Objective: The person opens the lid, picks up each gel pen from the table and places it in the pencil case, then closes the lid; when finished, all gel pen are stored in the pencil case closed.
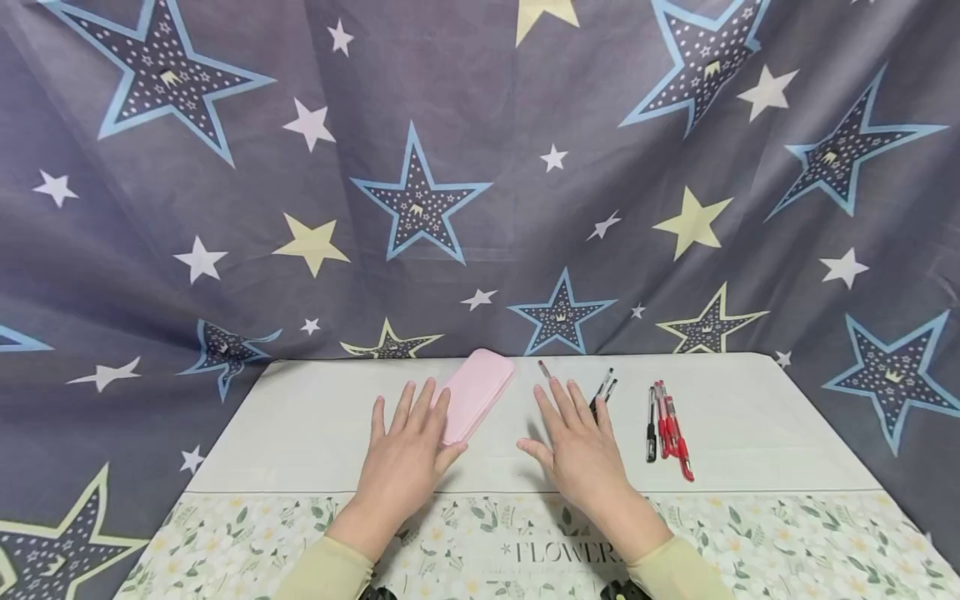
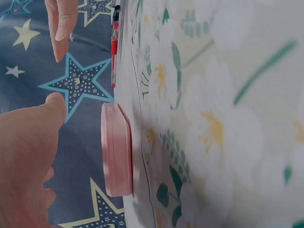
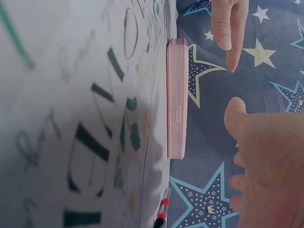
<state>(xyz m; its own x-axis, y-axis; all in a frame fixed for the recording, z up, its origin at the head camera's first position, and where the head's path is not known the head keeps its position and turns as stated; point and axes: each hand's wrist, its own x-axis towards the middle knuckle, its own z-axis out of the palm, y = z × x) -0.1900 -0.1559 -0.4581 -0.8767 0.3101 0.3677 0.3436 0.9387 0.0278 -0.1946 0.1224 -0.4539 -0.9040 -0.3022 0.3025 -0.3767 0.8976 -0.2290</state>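
A closed pink pencil case [image 1: 480, 392] lies slantwise on the table, left of its middle. My left hand [image 1: 408, 454] is spread palm down just in front of it, fingers overlapping the case's near left side in the head view. To the right, my right hand [image 1: 585, 458] is held with straight, spread fingers and holds nothing. Partly hidden behind its fingers are a red pen [image 1: 544, 369] and black pens [image 1: 604, 385]. Both wrist views show the hands above the table, with the case's side [image 2: 116, 152] standing low beyond them.
Farther right, a black pen [image 1: 651, 425] and several red pens [image 1: 671, 429] lie in a loose group. The table has a plain white back part [image 1: 315, 417] and a flower-printed front cloth [image 1: 247, 533]. A grey curtain with stars [image 1: 480, 208] hangs right behind the table.
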